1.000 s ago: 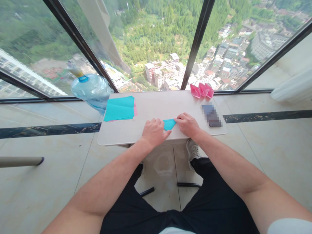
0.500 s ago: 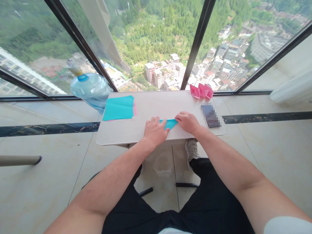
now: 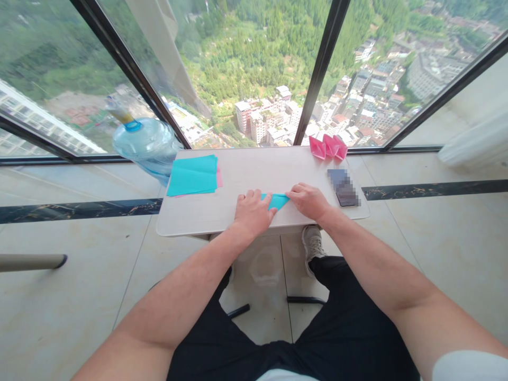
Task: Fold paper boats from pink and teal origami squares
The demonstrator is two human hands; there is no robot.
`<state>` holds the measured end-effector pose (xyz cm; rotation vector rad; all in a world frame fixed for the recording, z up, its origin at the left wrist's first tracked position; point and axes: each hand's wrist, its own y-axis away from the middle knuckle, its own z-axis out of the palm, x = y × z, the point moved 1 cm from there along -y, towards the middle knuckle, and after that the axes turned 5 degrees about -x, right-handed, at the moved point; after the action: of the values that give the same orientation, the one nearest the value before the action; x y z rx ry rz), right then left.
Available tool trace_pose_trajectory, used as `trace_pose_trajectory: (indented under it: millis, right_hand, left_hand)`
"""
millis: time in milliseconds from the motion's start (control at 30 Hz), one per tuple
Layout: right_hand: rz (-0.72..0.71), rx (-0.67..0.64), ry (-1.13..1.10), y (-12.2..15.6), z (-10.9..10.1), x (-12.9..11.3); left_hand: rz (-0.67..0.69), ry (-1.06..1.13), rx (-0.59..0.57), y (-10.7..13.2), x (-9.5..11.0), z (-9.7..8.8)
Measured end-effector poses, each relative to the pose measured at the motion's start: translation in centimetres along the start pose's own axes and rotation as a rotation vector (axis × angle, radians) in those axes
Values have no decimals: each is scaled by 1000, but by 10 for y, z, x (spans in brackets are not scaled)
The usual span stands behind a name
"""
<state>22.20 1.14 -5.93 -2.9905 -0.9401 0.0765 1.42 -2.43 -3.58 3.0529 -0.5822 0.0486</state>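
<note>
We find the paper [image 3: 279, 201], a folded blue piece, at the centre of the frame, near the front edge of the worktop [image 3: 254, 166]. With the left hand [image 3: 253, 212] we press on its left part: the fingers are extended over it, unclenched, with the thumb set apart at the lower edge. With the right hand [image 3: 308, 202] we grasp its right tip, the fingers pinched together there.

At centre left of the frame we see a blue stack [image 3: 192, 175] of sheets on the worktop, with a pink sheet [image 3: 219, 177] showing at its right side. Right of centre we see pink folds [image 3: 328, 147] at the far edge and, below them, a phone [image 3: 343, 188], its screen blurred. A clear bottle [image 3: 145, 140] stands beside the worktop's left end.
</note>
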Motion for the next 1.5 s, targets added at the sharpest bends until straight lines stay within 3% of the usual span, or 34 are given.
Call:
trace_pose_trajectory:
  millis: [233, 467, 600, 733, 1067, 1500]
  right_hand:
    - [46, -39, 49, 9, -4, -13]
    - [190, -68, 144, 5, -19, -45]
    - [120, -66, 128, -2, -19, -56]
    - [104, -104, 112, -2, -20, -56]
    - [257, -130, 127, 14, -33, -47]
    - [255, -144, 125, 5, -30, -53]
  left_hand:
    - [-1, 8, -30, 1, 2, -4]
    - [23, -17, -20, 0, 4, -3]
    - [46, -18, -13, -1, 5, 0]
    - [67, 1, -15, -1, 4, 2]
    - [-14, -13, -13, 2, 5, 1]
    - [-69, -9, -47, 4, 6, 2]
